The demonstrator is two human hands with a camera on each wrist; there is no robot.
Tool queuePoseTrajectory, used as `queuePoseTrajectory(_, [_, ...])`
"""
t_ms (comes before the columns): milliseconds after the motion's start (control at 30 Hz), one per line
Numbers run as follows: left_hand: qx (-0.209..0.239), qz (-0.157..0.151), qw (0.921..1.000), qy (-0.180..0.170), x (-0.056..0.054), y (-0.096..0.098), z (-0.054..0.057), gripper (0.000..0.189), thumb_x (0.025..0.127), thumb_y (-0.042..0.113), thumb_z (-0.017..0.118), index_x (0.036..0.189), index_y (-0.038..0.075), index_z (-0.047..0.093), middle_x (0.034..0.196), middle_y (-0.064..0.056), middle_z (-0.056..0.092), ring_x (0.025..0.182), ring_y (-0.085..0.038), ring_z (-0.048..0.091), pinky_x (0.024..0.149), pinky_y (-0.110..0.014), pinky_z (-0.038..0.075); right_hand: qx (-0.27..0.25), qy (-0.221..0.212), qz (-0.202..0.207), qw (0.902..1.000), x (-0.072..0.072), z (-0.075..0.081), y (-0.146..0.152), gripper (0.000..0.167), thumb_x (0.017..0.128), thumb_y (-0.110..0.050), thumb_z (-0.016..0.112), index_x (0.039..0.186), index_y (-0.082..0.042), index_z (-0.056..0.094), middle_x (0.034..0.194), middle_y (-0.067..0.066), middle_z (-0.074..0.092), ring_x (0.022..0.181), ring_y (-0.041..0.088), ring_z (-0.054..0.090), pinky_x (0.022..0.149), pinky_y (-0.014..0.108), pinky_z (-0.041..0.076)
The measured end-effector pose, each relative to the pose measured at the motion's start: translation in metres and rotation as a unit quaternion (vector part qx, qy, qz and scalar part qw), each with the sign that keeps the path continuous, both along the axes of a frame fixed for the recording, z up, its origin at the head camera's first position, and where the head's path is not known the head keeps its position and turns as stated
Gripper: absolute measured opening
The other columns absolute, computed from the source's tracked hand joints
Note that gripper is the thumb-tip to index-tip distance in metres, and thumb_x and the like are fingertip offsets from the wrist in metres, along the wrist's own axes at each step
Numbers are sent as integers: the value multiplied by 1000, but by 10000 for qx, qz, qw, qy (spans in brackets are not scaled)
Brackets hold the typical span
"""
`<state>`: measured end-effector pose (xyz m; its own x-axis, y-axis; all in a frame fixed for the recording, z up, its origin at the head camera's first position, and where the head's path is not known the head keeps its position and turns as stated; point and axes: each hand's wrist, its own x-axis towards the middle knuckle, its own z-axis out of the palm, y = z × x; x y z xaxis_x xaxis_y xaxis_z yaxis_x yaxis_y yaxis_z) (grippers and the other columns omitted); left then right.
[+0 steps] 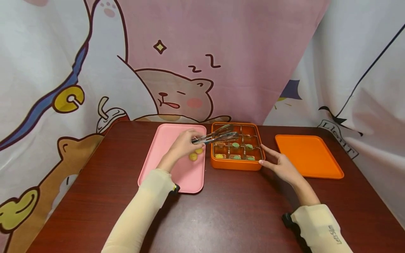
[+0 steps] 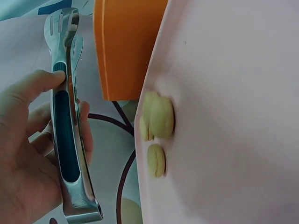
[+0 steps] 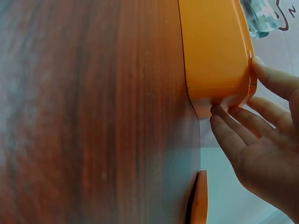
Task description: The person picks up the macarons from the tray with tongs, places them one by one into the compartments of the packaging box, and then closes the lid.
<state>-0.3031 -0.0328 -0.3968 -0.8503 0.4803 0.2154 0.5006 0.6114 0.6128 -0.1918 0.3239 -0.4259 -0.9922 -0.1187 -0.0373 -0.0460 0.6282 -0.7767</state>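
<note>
My left hand (image 1: 183, 144) holds a pair of metal tongs (image 1: 218, 136). Their slotted ends extend over the orange box (image 1: 235, 165), with nothing visible between them. Clear dividers split this box into compartments, and several in the two nearer rows hold small green, yellow or brown pieces. Below the left hand, small yellow macaron-like sweets (image 2: 161, 116) lie by the right edge of the pink tray (image 1: 158, 154). My right hand (image 1: 281, 167) touches the box's near right corner, thumb at the front and straight fingers (image 3: 229, 128) against the side. The tongs hide part of the far compartments.
To the right of the box lies a flat orange lid (image 1: 310, 154). Everything stands on a dark red-brown wooden table (image 1: 227, 211). Behind it hangs a curtain (image 1: 246, 52) with cartoon animals, reaching down to the table's back edge.
</note>
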Motion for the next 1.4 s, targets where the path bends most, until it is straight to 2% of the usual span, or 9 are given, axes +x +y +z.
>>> queuePoseTrajectory(233, [121,75,9999,55,7,-22,6,33,82,17,75,113,6,73,102,-8,68,92,-21,61,84,-35,49,-37,-1,-19,10000,1,-1,-3,73,97,-31,65,158,-14,28,161,25,28,148,49,19,111,73,18])
queuePoseTrajectory(467, [147,59,9998,144,23,-53,8,33,79,16,75,110,5,73,96,-7,66,86,-20,61,77,-31,48,57,1,-92,9999,4,-7,-6,73,97,-32,65,158,-13,29,158,27,31,147,50,22,110,74,19])
queuePoseTrajectory(667, [247,175,9993,203,34,-83,1,31,78,12,74,108,5,75,94,-7,67,83,-18,61,74,-30,48,34,39,-77,10000,7,-8,-6,72,98,-30,64,157,-12,29,158,27,30,147,50,23,109,74,20])
queuePoseTrajectory(867, [206,439,9986,222,41,-110,-8,29,79,10,75,107,5,75,95,-7,69,83,-18,61,72,-27,47,53,52,-59,10000,8,-7,-4,72,98,-31,64,158,-12,28,159,27,29,147,51,21,108,75,20])
queuePoseTrajectory(1000, [105,599,9979,215,44,-124,-14,27,80,9,76,106,5,75,95,-7,69,84,-19,62,73,-29,48,49,60,-86,9999,7,-6,-4,72,98,-30,64,158,-12,29,160,26,28,147,51,20,109,76,19])
queuePoseTrajectory(1100, [-26,606,9980,191,44,-131,-18,26,80,8,77,106,5,75,93,-6,68,83,-18,62,73,-31,48,46,60,-109,9999,6,-7,-3,71,98,-29,64,157,-12,29,160,27,28,147,51,20,109,75,19])
queuePoseTrajectory(1400, [-555,468,9974,21,39,-133,-25,24,77,9,78,101,8,76,88,-3,69,80,-17,60,71,-31,46,-40,97,-75,9999,3,-3,-3,72,97,-28,64,158,-13,28,160,26,28,148,51,19,109,76,17])
